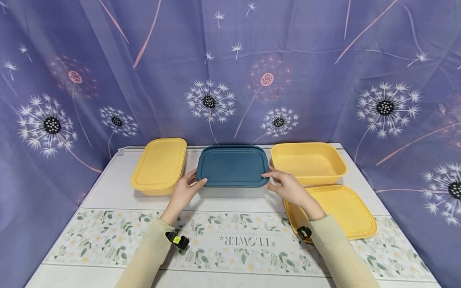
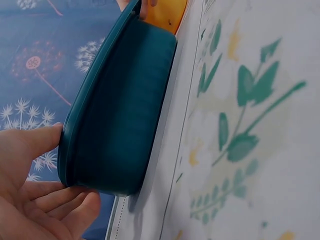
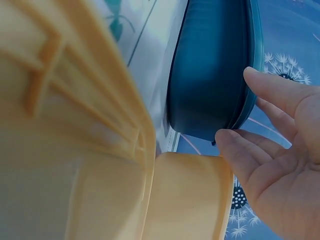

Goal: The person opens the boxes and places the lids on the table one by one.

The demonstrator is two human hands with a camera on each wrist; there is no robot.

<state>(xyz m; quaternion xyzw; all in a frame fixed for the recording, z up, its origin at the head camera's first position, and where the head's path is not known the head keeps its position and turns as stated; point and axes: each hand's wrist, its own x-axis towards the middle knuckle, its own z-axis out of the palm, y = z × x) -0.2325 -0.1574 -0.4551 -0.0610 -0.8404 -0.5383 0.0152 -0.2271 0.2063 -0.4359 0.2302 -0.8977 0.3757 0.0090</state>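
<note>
A dark teal food container [image 2: 115,105] with a matching teal lid [image 1: 232,166] is at the back middle of the table, between both hands. At its left side, my left hand [image 1: 184,190] grips the rim, thumb on top and fingers below the edge. My right hand [image 1: 289,188] holds the front right corner, with the thumb on the lid's edge and fingers under the rim. In the right wrist view, both the lid's edge and the container wall [image 3: 210,75] show. Whether the base touches the table cannot be told.
A yellow lidded container [image 1: 158,164] stands at the left. At the right is an open yellow container [image 1: 309,160], with a loose yellow lid [image 1: 342,212] in front, partly beneath the right forearm. A purple curtain [image 1: 230,24] hangs behind the table with its flowered cloth [image 1: 245,256].
</note>
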